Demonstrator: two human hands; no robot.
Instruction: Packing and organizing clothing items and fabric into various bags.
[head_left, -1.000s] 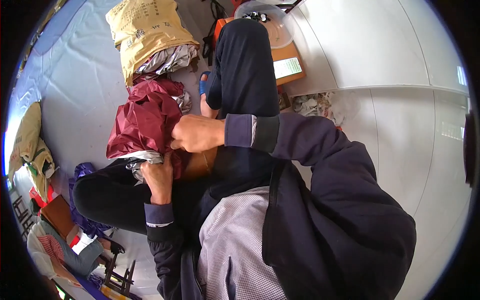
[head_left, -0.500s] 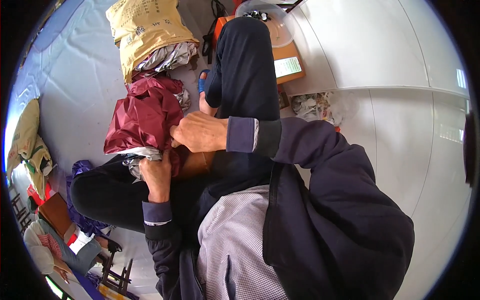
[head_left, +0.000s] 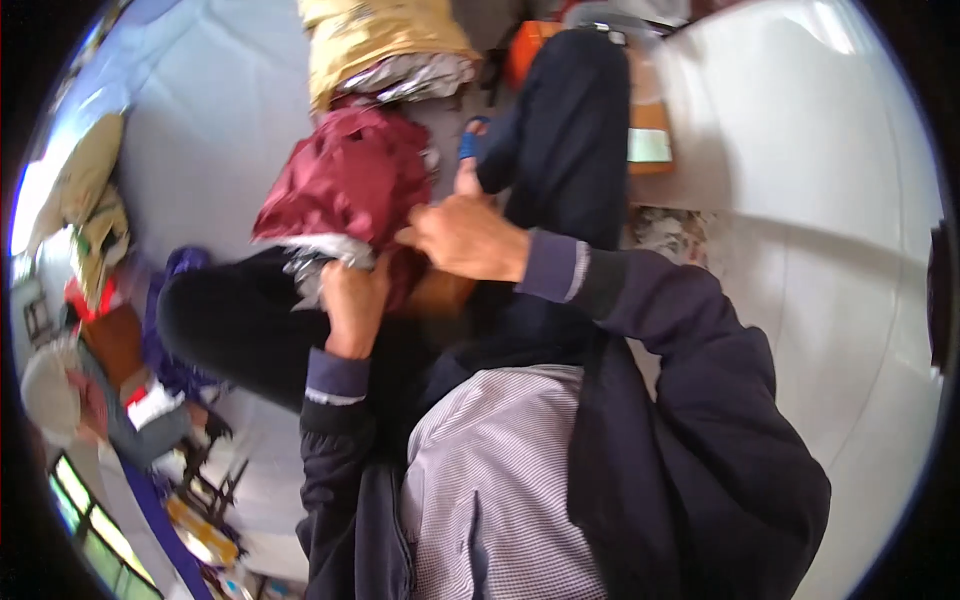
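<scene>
A crumpled maroon cloth [head_left: 345,185] with a silver-grey lining [head_left: 330,248] lies across my lap and reaches away from me. My left hand [head_left: 353,308] is closed round its near edge, where maroon and silver layers bunch together. My right hand [head_left: 468,238] is closed in a pinch at the cloth's right side. Its fingertips are against or very near the maroon fabric; blur hides what they hold. Below it, between my legs, is a brown surface [head_left: 440,295], partly covered by the cloth.
A yellow sack [head_left: 390,35] with more silver-lined cloth stands beyond. At far right are an orange-brown box [head_left: 652,110] and a clear tub. Purple cloth [head_left: 170,320] lies by my left knee. Another person [head_left: 120,400] sits at lower left, near pale sacks [head_left: 85,190].
The whole view has shifted, so the scene sits farther right and most of it higher. Both hands keep their places at the cloth; the right hand's fingers have tilted slightly upward.
</scene>
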